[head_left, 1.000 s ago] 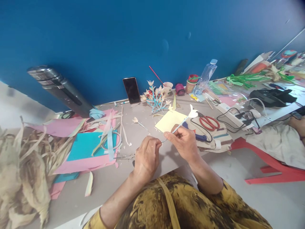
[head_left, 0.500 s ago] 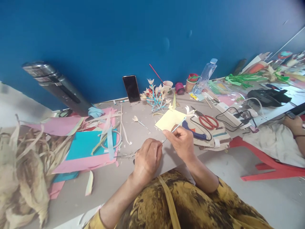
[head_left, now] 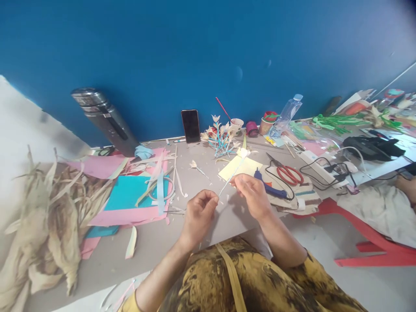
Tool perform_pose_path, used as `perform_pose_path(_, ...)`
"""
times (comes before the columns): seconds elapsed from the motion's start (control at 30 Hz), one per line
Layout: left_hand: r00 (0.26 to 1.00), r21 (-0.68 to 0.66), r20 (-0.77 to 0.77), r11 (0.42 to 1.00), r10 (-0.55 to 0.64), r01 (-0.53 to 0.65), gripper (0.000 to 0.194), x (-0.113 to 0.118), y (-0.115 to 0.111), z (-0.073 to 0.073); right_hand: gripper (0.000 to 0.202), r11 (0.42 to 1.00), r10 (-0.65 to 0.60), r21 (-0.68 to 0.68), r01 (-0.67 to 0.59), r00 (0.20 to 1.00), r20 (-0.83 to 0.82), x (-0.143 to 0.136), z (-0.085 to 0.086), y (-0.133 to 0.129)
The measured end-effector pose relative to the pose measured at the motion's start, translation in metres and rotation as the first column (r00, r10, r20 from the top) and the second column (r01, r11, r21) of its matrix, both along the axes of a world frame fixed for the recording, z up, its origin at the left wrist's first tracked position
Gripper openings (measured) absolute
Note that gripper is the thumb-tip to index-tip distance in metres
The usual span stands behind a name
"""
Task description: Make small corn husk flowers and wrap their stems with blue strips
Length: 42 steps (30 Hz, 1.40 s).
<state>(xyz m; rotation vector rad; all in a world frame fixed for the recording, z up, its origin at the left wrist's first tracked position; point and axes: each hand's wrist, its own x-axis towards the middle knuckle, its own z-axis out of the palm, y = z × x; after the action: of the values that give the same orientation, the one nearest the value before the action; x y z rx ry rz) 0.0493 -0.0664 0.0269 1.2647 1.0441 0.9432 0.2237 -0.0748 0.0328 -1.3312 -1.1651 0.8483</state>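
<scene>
A handmade flower with a pale head [head_left: 243,153] and a thin whitish-blue stem [head_left: 224,187] slants up and away between my hands. My left hand [head_left: 200,216] pinches the stem's lower end between thumb and fingers. Higher up, the closed fingertips of my right hand [head_left: 252,195] meet the stem; their exact hold is partly hidden. Behind the stem lies a yellow paper sheet [head_left: 227,170]. A similar single flower [head_left: 199,168] rests on the table further left. Beyond it stands a bunch of pale flowers with blue stems [head_left: 221,141].
Left are dried husks [head_left: 61,225], pink and blue paper sheets [head_left: 125,193] and a dark flask [head_left: 107,123]. A phone [head_left: 190,125] leans on the wall. On the right lie red-handled scissors [head_left: 290,175], a blue glue gun [head_left: 271,186] and a power strip [head_left: 316,164]. Another person's arm shows far right.
The flower's head has swung left and the stem stands steeper. My right hand's fingers have shifted slightly along the stem. The whole view has moved a little, with the table things appearing further right.
</scene>
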Motion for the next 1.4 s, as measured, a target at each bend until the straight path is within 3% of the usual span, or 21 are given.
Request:
perform_pose_path(0.07,0.987,-0.187,0.158,0.98,-0.032,0.062,0.027,-0.003,0.001,-0.001,0.046,0.995,0.089,-0.033,-0.092,0.993,-0.078,0.0,-0.002,0.001)
perform_pose_path(0.13,0.973,-0.244,0.229,0.967,-0.021,0.078,0.03,-0.004,0.001,-0.002,0.046,0.989,0.132,-0.056,-0.136,0.988,-0.075,-0.003,-0.003,0.002)
perform_pose_path(0.27,0.97,-0.256,0.241,0.964,-0.015,0.078,0.032,-0.006,0.001,-0.003,0.042,0.986,0.153,-0.076,-0.151,0.988,0.011,-0.009,0.0,0.003)
perform_pose_path(0.47,0.978,-0.237,0.202,0.966,-0.056,0.104,0.028,-0.006,0.001,-0.007,0.028,0.985,0.159,-0.074,-0.158,0.987,0.002,-0.012,0.0,0.003)
perform_pose_path(0.53,0.994,-0.153,0.091,0.985,-0.064,0.078,0.024,-0.004,0.001,-0.01,0.029,0.989,0.139,-0.055,-0.138,0.99,0.012,-0.014,0.001,0.003)
perform_pose_path(0.6,0.996,0.068,-0.088,0.998,0.002,0.004,0.018,-0.002,0.001,-0.013,0.032,0.996,0.081,-0.032,-0.08,0.996,0.036,-0.015,0.002,0.002)
perform_pose_path(0.67,0.964,0.363,-0.237,0.931,0.122,-0.029,0.013,0.0,0.001,-0.016,0.035,0.999,0.021,-0.029,-0.019,0.998,0.059,-0.016,0.001,0.0)
perform_pose_path(0.73,0.92,0.575,-0.327,0.818,0.216,0.012,0.014,0.001,0.002,-0.02,0.035,0.998,-0.026,-0.048,0.029,0.998,0.063,-0.017,-0.002,0.0)
perform_pose_path(0.83,0.858,0.688,-0.427,0.719,0.285,0.103,0.017,0.002,0.002,-0.026,0.034,0.994,-0.063,-0.081,0.067,0.997,0.043,-0.018,-0.009,-0.001)
perform_pose_path(0.93,0.844,0.71,-0.442,0.694,0.305,0.122,0.017,0.002,0.003,-0.028,0.034,0.991,-0.064,-0.114,0.066,0.998,0.02,-0.018,-0.014,0.0)
perform_pose_path(1.13,0.909,0.696,-0.314,0.717,0.275,0.024,0.016,0.0,0.001,-0.022,0.036,0.986,-0.127,-0.107,0.125,0.992,-0.015,-0.01,-0.02,0.002)
perform_pose_path(1.23,0.921,0.652,-0.212,0.749,0.328,-0.117,0.013,-0.008,-0.003,-0.013,0.037,0.982,-0.177,-0.072,0.173,0.983,-0.056,0.0,-0.019,0.006)
perform_pose_path(1.33,0.935,0.381,-0.12,0.885,0.335,-0.269,0.02,-0.017,-0.001,-0.007,0.037,0.994,-0.101,-0.046,0.096,0.988,-0.118,0.006,-0.017,0.008)
perform_pose_path(1.4,0.96,0.111,-0.045,0.956,0.277,-0.27,0.025,-0.02,0.003,-0.006,0.036,0.998,-0.054,-0.033,0.05,0.989,-0.134,0.006,-0.016,0.008)
